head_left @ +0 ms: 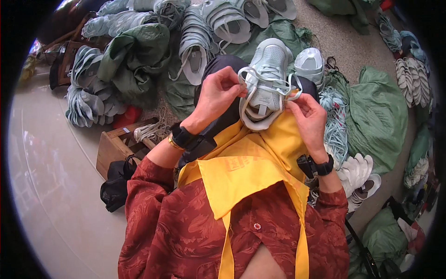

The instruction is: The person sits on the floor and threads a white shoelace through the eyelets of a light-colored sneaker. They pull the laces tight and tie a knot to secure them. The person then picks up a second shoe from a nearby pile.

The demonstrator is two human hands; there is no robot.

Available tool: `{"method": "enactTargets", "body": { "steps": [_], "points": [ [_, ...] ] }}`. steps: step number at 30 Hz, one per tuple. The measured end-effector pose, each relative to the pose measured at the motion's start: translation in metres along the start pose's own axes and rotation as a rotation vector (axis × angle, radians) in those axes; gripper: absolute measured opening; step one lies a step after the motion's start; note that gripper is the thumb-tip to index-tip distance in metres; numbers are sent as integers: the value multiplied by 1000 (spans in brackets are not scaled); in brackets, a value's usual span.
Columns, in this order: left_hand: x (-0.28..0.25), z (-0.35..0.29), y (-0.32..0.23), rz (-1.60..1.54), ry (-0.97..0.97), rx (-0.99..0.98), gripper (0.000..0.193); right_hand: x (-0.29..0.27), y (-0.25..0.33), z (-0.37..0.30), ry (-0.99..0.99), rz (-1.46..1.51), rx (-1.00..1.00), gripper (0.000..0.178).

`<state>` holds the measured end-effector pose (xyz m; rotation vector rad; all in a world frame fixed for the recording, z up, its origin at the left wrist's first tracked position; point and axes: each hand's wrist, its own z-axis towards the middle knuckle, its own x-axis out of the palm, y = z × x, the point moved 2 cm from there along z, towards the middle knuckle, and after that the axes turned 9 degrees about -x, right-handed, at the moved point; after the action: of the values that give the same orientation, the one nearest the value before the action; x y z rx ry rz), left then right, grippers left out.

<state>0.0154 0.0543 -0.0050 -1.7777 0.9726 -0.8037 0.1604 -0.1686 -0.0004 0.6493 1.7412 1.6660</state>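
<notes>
A pale blue-grey sneaker (269, 55) rests on my lap, its toe pointing away from me and its heel opening nearest. White laces cross over its tongue, with loops standing out on both sides. At the shoe's left, my left hand (219, 93) pinches the shoelace (247, 69) between thumb and fingers. My right hand (307, 116) is closed on the other side of the lace, to the right of the collar. Beneath the heel spreads my yellow apron (246, 162).
Stacked shoe uppers (193, 44) lie ahead and to the left. Another pale shoe (310, 65) sits right of my knee. Green sacks (378, 116) and bundled laces (333, 118) are on the right. A wooden stool (116, 149) and a black bag (118, 183) stand left.
</notes>
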Motion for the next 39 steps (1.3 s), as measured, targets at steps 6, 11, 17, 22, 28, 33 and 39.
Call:
{"method": "enactTargets", "body": {
  "steps": [6,11,17,22,28,33,39],
  "points": [
    [5,2,1,106,-84,15,7,-4,3,-7,10,-51,33,11],
    [11,1,3,95,-100,72,7,-4,4,-6,17,-63,29,9],
    [11,2,0,303,-198,117,7,-5,4,-6,12,-66,22,8],
    [7,3,11,103,-232,117,7,-5,2,-7,15,-52,21,8],
    [19,-6,-6,377,-266,148,8,-5,2,-7,18,-42,15,8],
    [21,-7,-8,488,-247,199,9,-5,4,-8,-12,-42,12,6],
    [21,-8,-4,486,-263,133,14,-10,12,-10,-78,-256,-40,13]
  ]
}}
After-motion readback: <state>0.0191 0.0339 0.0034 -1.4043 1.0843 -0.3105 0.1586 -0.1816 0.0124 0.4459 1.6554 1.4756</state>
